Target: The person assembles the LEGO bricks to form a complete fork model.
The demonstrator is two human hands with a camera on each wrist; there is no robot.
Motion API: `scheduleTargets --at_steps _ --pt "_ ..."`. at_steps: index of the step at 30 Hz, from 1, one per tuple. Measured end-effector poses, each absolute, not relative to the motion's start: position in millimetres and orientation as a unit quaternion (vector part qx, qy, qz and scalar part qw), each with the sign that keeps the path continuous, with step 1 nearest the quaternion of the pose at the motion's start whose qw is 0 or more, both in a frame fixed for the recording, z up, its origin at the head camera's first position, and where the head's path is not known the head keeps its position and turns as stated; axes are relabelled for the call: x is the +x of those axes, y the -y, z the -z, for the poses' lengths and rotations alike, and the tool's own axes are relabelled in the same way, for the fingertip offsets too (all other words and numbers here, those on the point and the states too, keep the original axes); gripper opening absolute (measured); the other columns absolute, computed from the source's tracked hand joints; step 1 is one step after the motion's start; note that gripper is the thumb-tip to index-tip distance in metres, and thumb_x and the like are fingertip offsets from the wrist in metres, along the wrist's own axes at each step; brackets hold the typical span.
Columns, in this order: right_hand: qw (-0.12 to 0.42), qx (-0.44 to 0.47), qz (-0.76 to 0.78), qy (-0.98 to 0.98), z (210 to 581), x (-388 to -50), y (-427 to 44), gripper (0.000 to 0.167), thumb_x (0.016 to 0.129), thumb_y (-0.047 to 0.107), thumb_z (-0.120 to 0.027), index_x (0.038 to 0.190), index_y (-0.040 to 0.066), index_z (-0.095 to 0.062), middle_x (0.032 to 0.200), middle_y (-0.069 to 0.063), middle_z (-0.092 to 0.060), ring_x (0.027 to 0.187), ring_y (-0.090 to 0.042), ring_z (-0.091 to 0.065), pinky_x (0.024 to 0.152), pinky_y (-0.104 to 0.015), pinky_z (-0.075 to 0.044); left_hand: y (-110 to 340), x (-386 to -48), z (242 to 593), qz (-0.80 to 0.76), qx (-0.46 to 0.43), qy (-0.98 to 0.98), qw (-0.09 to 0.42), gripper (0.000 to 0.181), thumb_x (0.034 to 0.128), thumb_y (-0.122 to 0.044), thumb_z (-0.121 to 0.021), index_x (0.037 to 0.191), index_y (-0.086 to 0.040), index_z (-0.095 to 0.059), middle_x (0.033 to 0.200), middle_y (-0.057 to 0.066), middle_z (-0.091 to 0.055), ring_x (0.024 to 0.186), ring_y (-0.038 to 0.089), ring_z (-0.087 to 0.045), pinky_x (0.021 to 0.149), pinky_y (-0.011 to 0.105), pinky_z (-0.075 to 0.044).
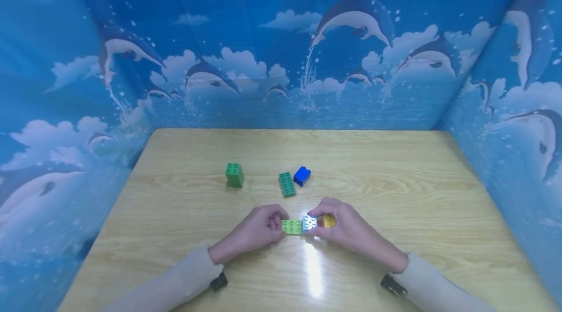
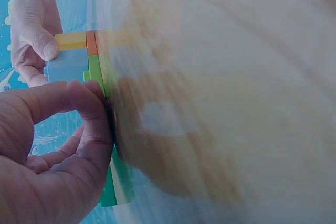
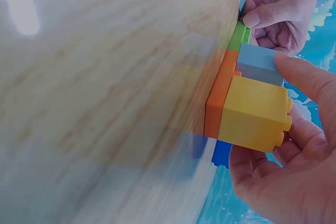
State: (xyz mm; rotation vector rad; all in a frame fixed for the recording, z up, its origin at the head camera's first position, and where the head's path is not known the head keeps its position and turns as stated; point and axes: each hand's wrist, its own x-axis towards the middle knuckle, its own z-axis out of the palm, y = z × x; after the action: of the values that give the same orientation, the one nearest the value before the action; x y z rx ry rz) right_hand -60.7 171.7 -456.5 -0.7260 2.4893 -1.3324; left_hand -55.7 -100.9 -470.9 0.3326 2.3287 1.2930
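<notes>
My left hand [image 1: 263, 224] pinches the left end of a flat lime green building brick [image 1: 291, 227] lying on the table. With thumb and finger, my right hand [image 1: 347, 221] grips a light blue brick [image 1: 310, 222] at the lime brick's right end. In the right wrist view, the light blue brick [image 3: 257, 62] stands over the seam between the lime brick and a flat orange brick [image 3: 214, 114]. A yellow brick [image 3: 254, 111] sits on the orange one, beside the light blue brick. Whether the light blue brick is fully pressed down I cannot tell.
Beyond the hands, a flat dark green brick [image 1: 287, 185] lies near a blue brick [image 1: 302, 176]. A tall green block [image 1: 235, 180] stands farther left. The wooden table [image 1: 373, 156] is bordered by dolphin-print cloth [image 1: 263, 102] at the back and sides.
</notes>
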Motion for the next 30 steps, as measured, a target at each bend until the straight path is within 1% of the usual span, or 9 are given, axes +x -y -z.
scheduleTargets --at_steps 4,7,10,14,18,21,25,27,30 --pt "0.114 -0.245 0.458 -0.847 457 -62 -172 0.034 0.085 0.016 -0.095 0.116 0.011 -0.082 0.099 0.007 -0.07 0.09 -0.021 -0.066 0.078 -0.029 -0.06 100 -58 470 -0.469 0.119 -0.846 0.226 0.037 0.0872 0.001 -0.085 0.122 -0.003 -0.072 0.09 0.0 -0.068 0.079 0.018 -0.067 0.067 0.029 -0.061" --pt "0.119 -0.245 0.461 -0.845 457 -63 -172 0.033 0.086 0.016 -0.095 0.115 0.012 -0.081 0.1 0.007 -0.07 0.091 -0.022 -0.066 0.08 -0.03 -0.06 101 -58 470 -0.468 0.118 -0.847 0.225 0.038 0.0867 0.001 -0.085 0.122 -0.003 -0.072 0.091 0.0 -0.068 0.08 0.018 -0.067 0.069 0.029 -0.06" --pt "0.119 -0.242 0.456 -0.848 457 -63 -172 0.032 0.086 0.017 -0.095 0.115 0.013 -0.081 0.101 0.008 -0.07 0.093 -0.02 -0.066 0.082 -0.03 -0.06 101 -57 471 -0.466 0.119 -0.847 0.226 0.038 0.0869 -0.002 -0.086 0.123 -0.004 -0.072 0.091 -0.001 -0.067 0.08 0.017 -0.066 0.07 0.028 -0.059" --pt "0.111 -0.239 0.449 -0.854 458 -61 -171 0.033 0.087 0.019 -0.094 0.117 0.013 -0.081 0.1 0.009 -0.069 0.092 -0.017 -0.065 0.081 -0.03 -0.06 101 -57 471 -0.466 0.12 -0.849 0.22 0.037 0.0897 -0.01 -0.086 0.124 -0.005 -0.072 0.092 -0.001 -0.067 0.079 0.018 -0.065 0.068 0.029 -0.058" --pt "0.098 -0.244 0.442 -0.858 459 -59 -171 0.033 0.087 0.017 -0.093 0.118 0.013 -0.08 0.099 0.011 -0.068 0.091 -0.015 -0.065 0.081 -0.029 -0.06 102 -58 469 -0.472 0.107 -0.851 0.204 0.033 0.094 -0.017 -0.083 0.124 -0.009 -0.073 0.094 -0.002 -0.068 0.081 0.019 -0.065 0.068 0.03 -0.058" --pt "0.09 -0.25 0.435 -0.86 460 -59 -171 0.034 0.087 0.015 -0.093 0.119 0.015 -0.08 0.099 0.013 -0.068 0.092 -0.014 -0.065 0.082 -0.03 -0.06 101 -61 467 -0.483 0.091 -0.851 0.186 0.029 0.0959 -0.019 -0.082 0.122 -0.01 -0.072 0.095 -0.002 -0.068 0.082 0.019 -0.065 0.068 0.031 -0.058" --pt "0.087 -0.255 0.434 -0.86 462 -60 -172 0.034 0.087 0.016 -0.093 0.119 0.016 -0.081 0.1 0.014 -0.068 0.092 -0.013 -0.064 0.082 -0.03 -0.059 98 -66 464 -0.495 0.07 -0.854 0.146 0.028 0.0971 -0.019 -0.081 0.122 -0.011 -0.072 0.097 -0.003 -0.069 0.085 0.019 -0.065 0.071 0.032 -0.058" --pt "0.087 -0.255 0.434 -0.86 462 -60 -172 0.034 0.087 0.017 -0.093 0.119 0.016 -0.081 0.101 0.014 -0.068 0.092 -0.013 -0.064 0.081 -0.03 -0.059 95 -71 462 -0.495 0.069 -0.858 0.117 0.029 0.0971 -0.018 -0.081 0.123 -0.011 -0.071 0.101 -0.002 -0.068 0.09 0.019 -0.064 0.077 0.034 -0.059" --pt "0.088 -0.251 0.436 -0.86 462 -60 -173 0.034 0.087 0.017 -0.093 0.119 0.016 -0.081 0.1 0.013 -0.069 0.092 -0.014 -0.064 0.082 -0.03 -0.059 91 -81 459 -0.495 0.079 -0.862 0.073 0.033 0.0959 -0.016 -0.083 0.126 -0.009 -0.071 0.112 0.002 -0.07 0.103 0.021 -0.065 0.091 0.04 -0.059"
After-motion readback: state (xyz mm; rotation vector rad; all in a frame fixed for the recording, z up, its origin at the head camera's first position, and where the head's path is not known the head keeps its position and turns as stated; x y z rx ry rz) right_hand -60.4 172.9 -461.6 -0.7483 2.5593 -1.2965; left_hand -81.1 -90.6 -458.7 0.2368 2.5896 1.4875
